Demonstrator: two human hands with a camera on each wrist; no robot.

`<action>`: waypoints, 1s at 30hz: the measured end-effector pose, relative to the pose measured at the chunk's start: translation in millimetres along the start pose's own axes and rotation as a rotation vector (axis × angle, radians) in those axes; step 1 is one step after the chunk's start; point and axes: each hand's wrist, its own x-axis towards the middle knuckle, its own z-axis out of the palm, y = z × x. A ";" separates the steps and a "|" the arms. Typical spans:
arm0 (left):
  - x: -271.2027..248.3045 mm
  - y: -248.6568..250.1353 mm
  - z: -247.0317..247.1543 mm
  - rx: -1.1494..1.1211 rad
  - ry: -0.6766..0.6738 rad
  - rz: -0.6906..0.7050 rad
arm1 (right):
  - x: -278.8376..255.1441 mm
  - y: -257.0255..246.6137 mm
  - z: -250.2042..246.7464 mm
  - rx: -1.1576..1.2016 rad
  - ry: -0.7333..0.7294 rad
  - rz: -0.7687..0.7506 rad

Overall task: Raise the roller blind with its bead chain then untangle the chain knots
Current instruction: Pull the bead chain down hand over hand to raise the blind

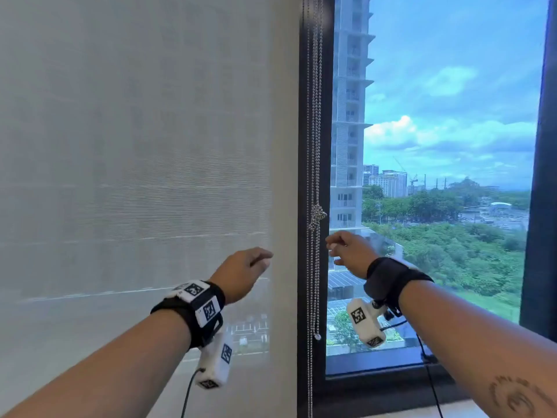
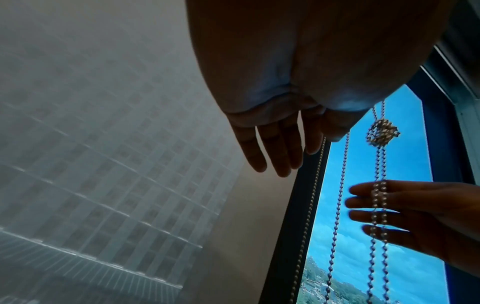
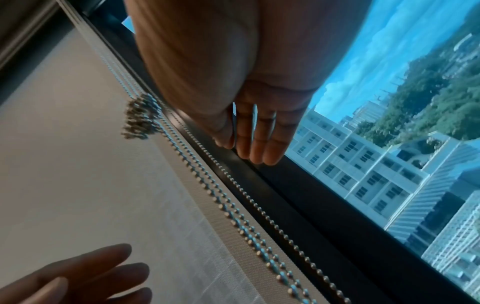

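The white translucent roller blind hangs down over the left pane. Silver bead chain strands hang along the dark window frame, bunched into a knot. My left hand is open in front of the blind, left of the chain and below the knot. My right hand is open just right of the chain, holding nothing. In the left wrist view the left hand's fingers are straight, with the knot to their right. In the right wrist view the right hand's fingers stay apart from the chain and knot.
The right pane is uncovered glass, looking out on a tower, trees and sky. A dark sill runs under it. A loop of the chain ends at a small connector above the sill; a longer strand runs lower.
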 end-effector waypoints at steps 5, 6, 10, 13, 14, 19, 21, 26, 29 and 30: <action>33.9 -12.1 35.2 -0.094 -0.002 -0.022 | 37.9 29.5 16.1 0.129 -0.117 -0.006; 41.1 -12.4 40.0 -0.128 0.029 -0.022 | 40.1 28.2 20.5 0.176 -0.145 -0.021; 61.1 -4.1 52.7 -0.278 0.110 -0.012 | 40.6 22.4 34.9 0.391 -0.126 -0.067; 70.8 -1.1 57.4 -0.339 0.102 0.014 | 40.3 21.0 43.6 0.489 -0.111 -0.107; 72.8 -0.2 57.2 -0.349 0.096 0.017 | 40.5 20.2 46.3 0.509 -0.116 -0.113; 86.4 -1.4 51.2 -0.417 0.084 0.048 | 37.4 7.1 63.7 0.634 -0.121 -0.020; 90.7 -5.5 47.4 -0.450 0.068 0.063 | 35.6 0.4 70.9 0.689 -0.122 0.017; 90.6 -4.1 39.7 -0.479 0.114 0.122 | 30.3 -9.0 82.6 0.707 -0.022 0.033; 90.1 3.3 38.1 -0.596 0.148 0.136 | 23.0 -8.6 87.8 0.725 0.052 0.041; 90.4 8.0 37.5 -0.623 0.130 0.140 | 20.6 -9.1 89.7 0.730 0.066 0.037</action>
